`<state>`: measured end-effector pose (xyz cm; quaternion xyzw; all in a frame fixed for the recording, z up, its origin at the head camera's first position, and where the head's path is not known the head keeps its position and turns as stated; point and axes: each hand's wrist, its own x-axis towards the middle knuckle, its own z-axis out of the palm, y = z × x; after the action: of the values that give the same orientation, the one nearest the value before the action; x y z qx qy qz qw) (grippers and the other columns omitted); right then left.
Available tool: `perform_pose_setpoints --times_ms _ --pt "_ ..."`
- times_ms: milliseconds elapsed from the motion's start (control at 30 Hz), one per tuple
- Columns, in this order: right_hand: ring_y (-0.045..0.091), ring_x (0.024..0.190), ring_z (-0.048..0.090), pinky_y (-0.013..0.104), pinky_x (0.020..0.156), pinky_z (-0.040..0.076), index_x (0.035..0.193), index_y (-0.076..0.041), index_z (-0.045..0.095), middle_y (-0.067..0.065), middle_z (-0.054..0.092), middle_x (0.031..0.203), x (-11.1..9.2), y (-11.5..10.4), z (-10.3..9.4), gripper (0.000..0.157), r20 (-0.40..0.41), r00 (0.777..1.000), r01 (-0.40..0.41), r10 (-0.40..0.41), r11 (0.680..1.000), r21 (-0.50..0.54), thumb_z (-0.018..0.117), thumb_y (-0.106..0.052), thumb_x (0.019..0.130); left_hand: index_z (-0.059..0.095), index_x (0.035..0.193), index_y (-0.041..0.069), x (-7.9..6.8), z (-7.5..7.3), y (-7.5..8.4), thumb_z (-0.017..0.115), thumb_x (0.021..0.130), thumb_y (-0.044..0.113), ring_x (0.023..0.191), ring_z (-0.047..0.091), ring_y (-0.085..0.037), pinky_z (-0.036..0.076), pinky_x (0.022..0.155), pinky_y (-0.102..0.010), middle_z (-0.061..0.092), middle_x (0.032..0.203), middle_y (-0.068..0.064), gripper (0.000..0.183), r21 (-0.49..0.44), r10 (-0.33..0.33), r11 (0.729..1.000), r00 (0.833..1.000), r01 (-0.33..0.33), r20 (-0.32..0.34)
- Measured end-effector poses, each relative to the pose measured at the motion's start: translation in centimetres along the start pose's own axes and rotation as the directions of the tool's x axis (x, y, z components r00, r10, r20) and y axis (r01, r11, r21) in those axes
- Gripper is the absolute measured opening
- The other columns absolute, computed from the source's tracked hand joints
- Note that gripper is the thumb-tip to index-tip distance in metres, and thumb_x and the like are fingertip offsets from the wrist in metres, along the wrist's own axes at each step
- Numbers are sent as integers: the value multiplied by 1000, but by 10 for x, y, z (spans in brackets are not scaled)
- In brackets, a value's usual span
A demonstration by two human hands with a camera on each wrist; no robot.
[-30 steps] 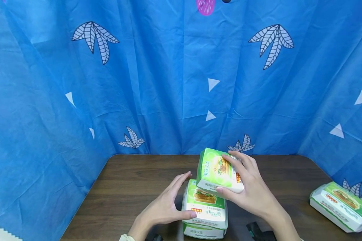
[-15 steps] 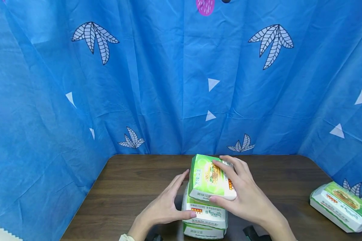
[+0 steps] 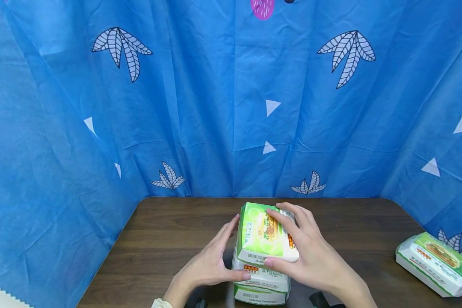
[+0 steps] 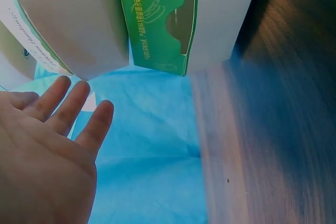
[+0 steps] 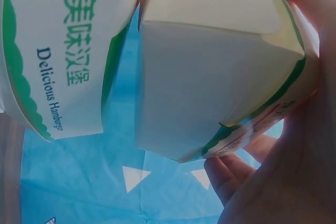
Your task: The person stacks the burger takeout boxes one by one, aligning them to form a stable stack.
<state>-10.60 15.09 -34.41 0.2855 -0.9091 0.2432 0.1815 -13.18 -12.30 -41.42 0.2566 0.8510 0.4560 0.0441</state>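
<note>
- Progress, my read: partway. Upper stacked box (image 3: pixel 263 278) sits on lower stacked box (image 3: pixel 259 296), between 5 and 6 o'clock in head view; reads as two boxes.
- Held box (image 3: pixel 263 239): over that stack, tilted, not released. Right wrist view shows a wedge gap under it; can't tell if an edge touches.
- Right hand (image 3: pixel 313 252): at held box's 4 o'clock, gripping it, thumb on near side, fingers over top.
- Left hand (image 3: pixel 209 261): at stack's 9 to 10 o'clock, fingers extended, holding nothing; thumb tip by upper stacked box, contact unclear.
- Not stacked: loose box (image 3: pixel 435 263), 3 o'clock from stack, well apart.
- Surface: dark brown wood-grain table (image 3: pixel 165 222), rounded far corners.
- Room: blue curtain (image 3: pixel 215 107) wraps 9 through 12 to 3 o'clock; white leaf and triangle prints, pink print just past 12.
- Pale zigzag-edged item (image 3: pixel 1 297) at 8 o'clock, can't identify.
</note>
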Motion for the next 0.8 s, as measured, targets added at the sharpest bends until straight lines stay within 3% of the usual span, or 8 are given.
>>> perform_pose_setpoints --times_ms 267,600,800 --pt "18 138 30 49 88 54 155 -40 40 -6 36 155 -3 -3 0 89 24 999 21 -21 1000 3 78 -67 80 8 162 48 0 -1 0 89 74 53 147 36 -18 38 114 -62 27 165 14 120 2 41 999 999 -41 -17" --pt "13 136 31 45 88 54 156 -39 40 -9 37 154 -4 -2 1 89 20 999 39 -39 999 -19 77 -68 80 10 162 47 0 0 2 89 74 52 146 36 -16 37 115 -60 29 163 16 118 4 55 998 998 -55 -13" --pt "11 136 30 45 89 54 155 -39 41 -10 37 154 -3 -3 1 90 34 999 6 -6 1000 -3 77 -70 79 8 163 46 -4 -6 8 90 73 49 147 36 -15 38 115 -59 26 164 18 121 12 67 998 997 -67 -37"
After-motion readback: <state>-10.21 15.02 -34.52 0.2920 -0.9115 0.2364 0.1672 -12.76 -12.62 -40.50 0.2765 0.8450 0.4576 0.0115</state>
